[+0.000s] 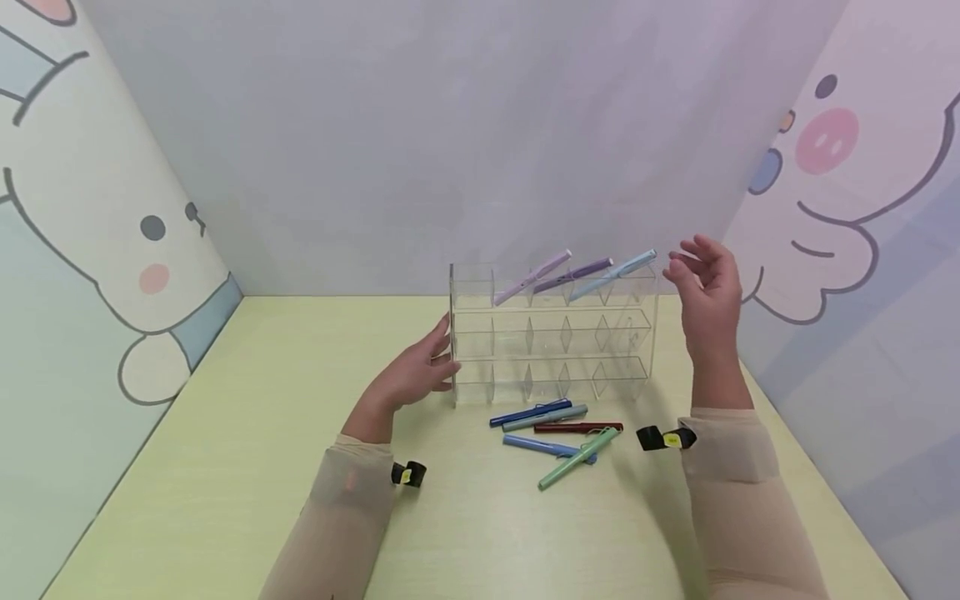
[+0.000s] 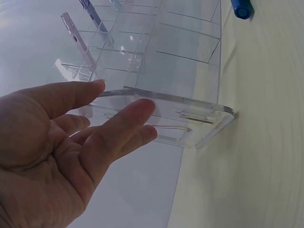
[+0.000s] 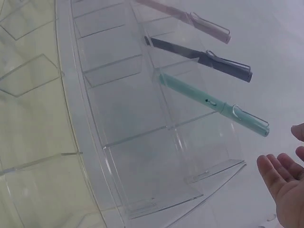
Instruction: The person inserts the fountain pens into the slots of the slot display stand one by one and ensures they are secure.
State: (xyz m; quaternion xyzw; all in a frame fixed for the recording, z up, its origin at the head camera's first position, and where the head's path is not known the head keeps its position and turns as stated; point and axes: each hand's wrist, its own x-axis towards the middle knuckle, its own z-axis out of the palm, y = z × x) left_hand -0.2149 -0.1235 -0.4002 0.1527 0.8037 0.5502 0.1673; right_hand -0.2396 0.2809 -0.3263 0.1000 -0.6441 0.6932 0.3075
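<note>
A clear acrylic pen rack (image 1: pixel 510 343) with three tiers stands on the table. Leaning in its top tier are a lilac pen (image 1: pixel 534 277), a purple pen (image 1: pixel 573 275) and a light blue pen (image 1: pixel 613 274). At the rack's left side panel is my left hand (image 1: pixel 412 372), its relaxed fingers against the panel, as the left wrist view also shows (image 2: pixel 95 137). My right hand (image 1: pixel 711 296) is raised just beyond the rack's upper right corner, fingers loosely bent around nothing. In the right wrist view, a gap separates that hand (image 3: pixel 289 190) from the light blue pen (image 3: pixel 213 104).
Several pens lie in front of the rack: a dark blue pen (image 1: pixel 529 413), a grey-blue pen (image 1: pixel 545 417), a dark red pen (image 1: pixel 573 428), a blue pen (image 1: pixel 536 445) and a green pen (image 1: pixel 577 460) crossing the blue one. Cartoon-printed panels (image 1: pixel 847 208) flank the table.
</note>
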